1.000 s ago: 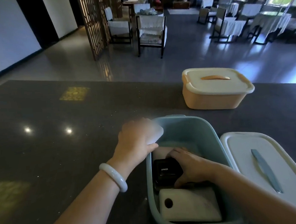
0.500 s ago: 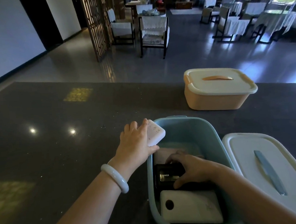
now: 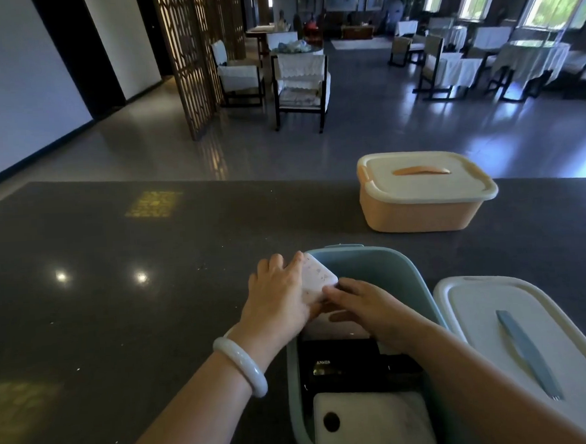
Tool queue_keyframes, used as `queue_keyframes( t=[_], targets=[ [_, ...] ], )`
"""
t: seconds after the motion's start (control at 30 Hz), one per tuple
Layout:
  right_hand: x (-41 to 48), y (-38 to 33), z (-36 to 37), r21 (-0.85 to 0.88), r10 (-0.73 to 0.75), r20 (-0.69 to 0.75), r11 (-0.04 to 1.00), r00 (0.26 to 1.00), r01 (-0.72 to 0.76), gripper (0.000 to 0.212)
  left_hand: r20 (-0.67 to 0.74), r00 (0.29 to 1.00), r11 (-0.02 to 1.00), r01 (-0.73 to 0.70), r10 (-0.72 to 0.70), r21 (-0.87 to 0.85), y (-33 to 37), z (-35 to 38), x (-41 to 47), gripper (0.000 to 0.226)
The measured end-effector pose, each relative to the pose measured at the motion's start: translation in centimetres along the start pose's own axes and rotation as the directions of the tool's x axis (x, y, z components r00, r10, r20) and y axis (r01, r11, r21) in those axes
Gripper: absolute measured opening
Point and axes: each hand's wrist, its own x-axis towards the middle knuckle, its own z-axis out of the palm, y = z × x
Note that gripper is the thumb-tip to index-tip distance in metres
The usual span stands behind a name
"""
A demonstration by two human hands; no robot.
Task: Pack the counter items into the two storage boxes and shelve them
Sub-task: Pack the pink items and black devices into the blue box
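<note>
Head: black device point(image 3: 342, 354) in blue box point(image 3: 387, 267) reads ANKER.

The left hand point(image 3: 279, 294) lies back-up with the wrist straight and a white bangle point(image 3: 240, 367) round it. Its fingers point(image 3: 289, 261) curl over the far edge of a white block point(image 3: 317, 280) and hold it. The right hand point(image 3: 369, 308) reaches in from the lower right on a bare forearm, its fingertips point(image 3: 332, 290) touching the block's near corner; whether it grips is unclear.
</note>
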Motion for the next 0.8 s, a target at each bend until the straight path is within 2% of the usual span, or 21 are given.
queue_keyframes(
  t=[0.1, 0.2, 0.27, 0.37, 0.43, 0.5, 0.6, 0.8],
  targets=[
    [0.2, -0.6, 0.4, 0.413, 0.043, -0.036, 0.91, 0.998, -0.024, 0.036, -0.031, 0.999, 1.0, 0.01, -0.009, 0.027, 0.9, 0.7, 0.1, 0.075],
    [-0.1, -1.0, 0.2, 0.561, 0.065, -0.025, 0.827, 0.998, -0.04, 0.04, 0.029, 0.999, 1.0, 0.028, -0.028, 0.006, 1.6, 0.9, -0.1, 0.082],
    [-0.4, -1.1, -0.4, 0.581, 0.063, -0.01, 0.813, 0.998, -0.045, 0.039, 0.094, 0.994, 0.992, 0.072, -0.062, -0.104, 1.7, 0.4, 0.1, 0.08],
    [-0.7, -1.1, -1.4, 0.566, 0.065, 0.005, 0.822, 0.998, -0.057, 0.041, 0.186, 0.976, 0.914, 0.177, -0.114, -0.365, 1.1, -1.1, 1.1, 0.059],
    [-0.8, -1.2, -2.0, 0.545, 0.071, 0.026, 0.835, 0.997, -0.074, 0.047, 0.24, 0.965, 0.85, 0.211, -0.104, -0.482, 0.7, -1.8, 1.8, 0.047],
    [-0.8, -1.4, -2.5, 0.517, 0.079, 0.058, 0.85, 0.995, -0.098, 0.044, 0.325, 0.944, 0.789, 0.238, -0.052, -0.566, 0.6, -2.3, 2.0, 0.039],
    [-0.8, -1.7, -2.8, 0.47, 0.105, 0.082, 0.873, 0.991, -0.131, 0.034, 0.401, 0.916, 0.729, 0.297, -0.034, -0.617, 0.1, -2.0, 1.9, 0.033],
    [-0.6, -1.4, -2.5, 0.466, 0.136, 0.042, 0.874, 0.99, -0.14, 0.029, 0.371, 0.918, 0.667, 0.365, -0.141, -0.65, 0.1, -1.2, 2.0, 0.029]
  ],
)
